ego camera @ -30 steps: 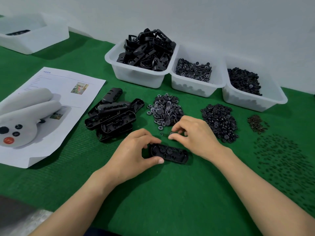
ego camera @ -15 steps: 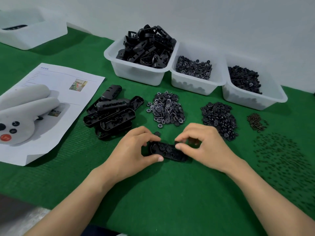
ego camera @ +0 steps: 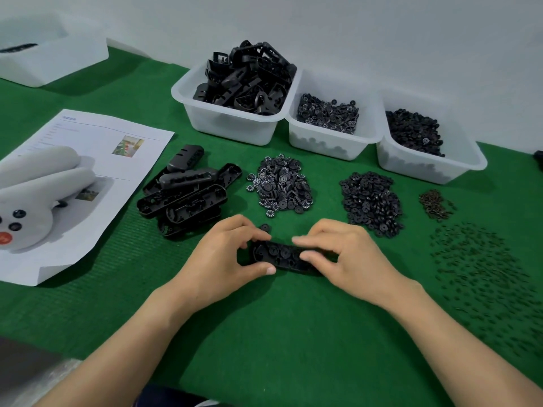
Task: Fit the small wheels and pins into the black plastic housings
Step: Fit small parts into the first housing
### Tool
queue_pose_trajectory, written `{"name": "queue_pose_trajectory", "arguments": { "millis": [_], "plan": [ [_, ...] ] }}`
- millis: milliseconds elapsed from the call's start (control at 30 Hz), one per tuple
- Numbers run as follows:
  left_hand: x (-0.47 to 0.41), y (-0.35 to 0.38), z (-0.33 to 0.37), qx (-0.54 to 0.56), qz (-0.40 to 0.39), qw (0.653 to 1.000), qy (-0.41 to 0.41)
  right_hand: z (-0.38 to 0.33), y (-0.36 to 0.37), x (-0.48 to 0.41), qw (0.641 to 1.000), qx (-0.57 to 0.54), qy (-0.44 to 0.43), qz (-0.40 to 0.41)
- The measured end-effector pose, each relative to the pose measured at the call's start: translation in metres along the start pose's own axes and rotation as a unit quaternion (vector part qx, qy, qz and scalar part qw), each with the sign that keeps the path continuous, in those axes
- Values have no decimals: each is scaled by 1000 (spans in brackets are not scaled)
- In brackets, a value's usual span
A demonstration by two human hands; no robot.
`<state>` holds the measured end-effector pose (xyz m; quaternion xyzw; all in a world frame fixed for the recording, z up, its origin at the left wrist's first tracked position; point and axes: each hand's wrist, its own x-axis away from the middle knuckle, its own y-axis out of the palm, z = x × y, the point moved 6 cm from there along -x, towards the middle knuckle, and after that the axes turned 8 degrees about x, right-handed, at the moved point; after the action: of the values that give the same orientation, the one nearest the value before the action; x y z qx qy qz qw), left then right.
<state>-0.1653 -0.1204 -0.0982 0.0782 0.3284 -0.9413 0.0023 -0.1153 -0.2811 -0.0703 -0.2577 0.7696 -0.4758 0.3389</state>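
Observation:
A long black plastic housing lies open side up on the green mat, with round wheels seated in it. My left hand pinches its left end between thumb and fingers. My right hand rests on its right end, thumb and forefinger pressed on the housing's upper face. One loose wheel lies just behind the housing. Behind it are a heap of toothed wheels, a heap of plain black wheels, a small brown pile of pins and scattered dark pins.
A stack of empty housings lies left of the wheel heaps. Three white bins of parts line the back wall. A paper sheet with a grey plush toy sits at left; another bin far left.
My right hand came back from the toothed wheel heap and dropped onto the right end of the housing. My left hand has kept its hold on the left end.

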Motion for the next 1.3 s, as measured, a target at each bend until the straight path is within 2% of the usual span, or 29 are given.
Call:
{"name": "queue_pose_trajectory", "arguments": {
  "millis": [100,200,300,400,533,667,933,1100,1300],
  "plan": [
    [0,0,2,-9,-4,1000,1,18,-13,5,990,-74,107,47],
    [-1,3,7,-30,-8,999,9,45,-31,18,965,-107,219,94],
    [-6,13,18,-55,-17,998,21,75,-47,34,948,-83,286,110],
    [-14,33,37,-63,-47,996,32,97,-56,47,943,-29,317,94],
    [-29,64,59,-51,-61,996,38,107,-55,53,949,35,310,43],
    [-39,85,74,-39,-45,998,37,104,-49,49,962,90,258,6],
    [-33,89,72,0,-36,999,28,103,-41,34,966,157,197,-61],
    [-32,88,70,12,-45,998,29,95,-34,38,977,93,182,-53],
    [-33,88,71,5,-50,998,33,108,-41,43,977,31,212,-12]
  ]
}}
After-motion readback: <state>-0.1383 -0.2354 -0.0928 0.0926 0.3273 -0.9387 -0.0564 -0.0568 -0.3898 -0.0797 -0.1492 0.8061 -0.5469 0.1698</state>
